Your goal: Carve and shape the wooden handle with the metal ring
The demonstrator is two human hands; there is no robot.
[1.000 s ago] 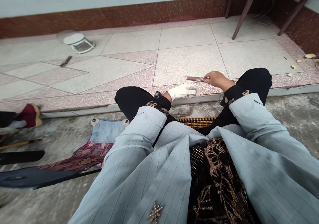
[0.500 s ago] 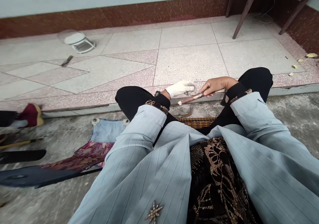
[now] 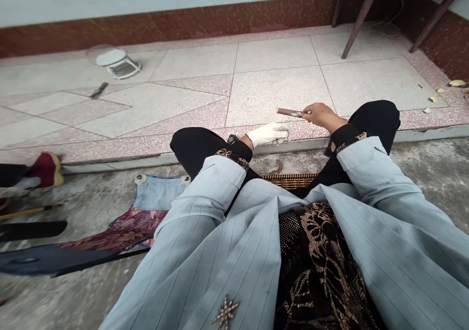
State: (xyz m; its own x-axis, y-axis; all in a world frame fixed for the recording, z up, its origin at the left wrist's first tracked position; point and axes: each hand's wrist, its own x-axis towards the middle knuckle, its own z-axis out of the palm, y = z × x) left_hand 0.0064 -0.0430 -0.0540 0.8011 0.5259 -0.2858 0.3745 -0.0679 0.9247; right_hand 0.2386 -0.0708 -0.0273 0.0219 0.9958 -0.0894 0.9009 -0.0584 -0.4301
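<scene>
My right hand (image 3: pixel 319 114) is closed around one end of a short brown wooden stick (image 3: pixel 288 112) with a silvery band by the fingers. The stick points left, almost level, above the tiled step. My left hand (image 3: pixel 269 134), in a white knitted glove, is lower and to the left, apart from the stick. Its fingers are curled, and a small greyish rounded thing (image 3: pixel 289 134) shows at their tips, too unclear to name. Beneath the hands, between my knees, is the edge of a woven black and yellow seat (image 3: pixel 289 180).
A small white stool (image 3: pixel 119 62) and a dark brush-like object (image 3: pixel 98 90) are on the tiled step. Wooden legs (image 3: pixel 361 19) stand at the back right. To my left lie a denim and floral cloth (image 3: pixel 157 193) and a person's red shoe (image 3: pixel 46 170).
My right hand has lifted the stick up and away from my left hand, turning it from slanting down-left to almost level. My gloved left hand has shifted slightly right and down.
</scene>
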